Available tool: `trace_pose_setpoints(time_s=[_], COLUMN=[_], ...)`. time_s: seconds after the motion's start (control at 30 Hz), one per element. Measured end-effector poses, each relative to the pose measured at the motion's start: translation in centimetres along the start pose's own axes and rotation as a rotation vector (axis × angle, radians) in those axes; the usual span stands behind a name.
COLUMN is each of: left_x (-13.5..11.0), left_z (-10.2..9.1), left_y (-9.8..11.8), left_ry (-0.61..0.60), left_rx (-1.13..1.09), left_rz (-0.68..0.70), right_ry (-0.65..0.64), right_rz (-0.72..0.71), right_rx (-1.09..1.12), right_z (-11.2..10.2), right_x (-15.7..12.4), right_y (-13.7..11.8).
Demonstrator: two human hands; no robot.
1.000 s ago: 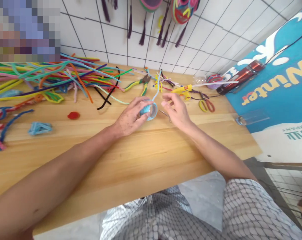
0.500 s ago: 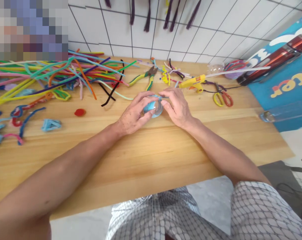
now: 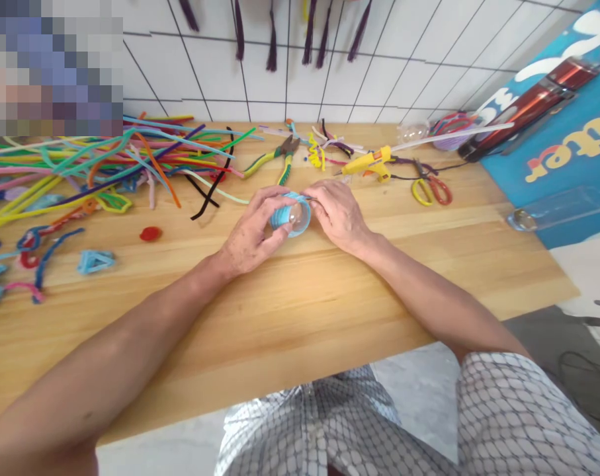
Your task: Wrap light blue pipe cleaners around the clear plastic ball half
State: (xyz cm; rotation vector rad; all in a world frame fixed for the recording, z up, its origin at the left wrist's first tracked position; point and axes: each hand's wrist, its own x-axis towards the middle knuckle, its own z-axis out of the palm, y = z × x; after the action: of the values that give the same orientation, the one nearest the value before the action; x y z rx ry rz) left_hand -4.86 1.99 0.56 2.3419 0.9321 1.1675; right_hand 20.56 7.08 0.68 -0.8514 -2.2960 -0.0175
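A clear plastic ball [image 3: 296,215] with light-blue pipe cleaner wound around it sits over the middle of the table. My left hand [image 3: 253,231] grips it from the left, thumb at the near side and fingers at the far side. On the other side, my right hand [image 3: 340,213] pinches the light-blue pipe cleaner [image 3: 303,198] close to the ball's upper right edge. The fingertips hide the strand's end. Just beyond my hands lie green-and-yellow pliers [image 3: 284,158] and a yellow glue gun [image 3: 372,163].
Many coloured pipe cleaners [image 3: 106,162] heap at the far left. A red disc [image 3: 151,234] and a light-blue folded piece [image 3: 96,261] lie nearer. Rightward are scissors [image 3: 431,188], a red thermos [image 3: 532,109] and a clear container [image 3: 557,208]. Dark tassels [image 3: 272,39] hang by the tiled wall.
The whole view has shifted, so the table things appear further left. My right fingers have closed together beside the ball, and more of the ball shows between my hands.
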Motion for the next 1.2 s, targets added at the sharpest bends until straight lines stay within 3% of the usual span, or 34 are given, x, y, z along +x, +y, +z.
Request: trace_pose_setpoints(time_s=[0.43, 1.2], left_x=[0.0, 0.3], left_z=[0.3, 0.5], left_y=[-0.2, -0.3], left_ry=[0.01, 0.013], left_rx=[-0.011, -0.019], left_rz=[0.024, -0.017], right_ry=[0.073, 0.056], right_rz=[-0.021, -0.011], right_rx=[-0.124, -0.118], right_z=[-0.9, -0.5], right_x=[-0.9, -1.7], right_y=[-1.7, -2.0])
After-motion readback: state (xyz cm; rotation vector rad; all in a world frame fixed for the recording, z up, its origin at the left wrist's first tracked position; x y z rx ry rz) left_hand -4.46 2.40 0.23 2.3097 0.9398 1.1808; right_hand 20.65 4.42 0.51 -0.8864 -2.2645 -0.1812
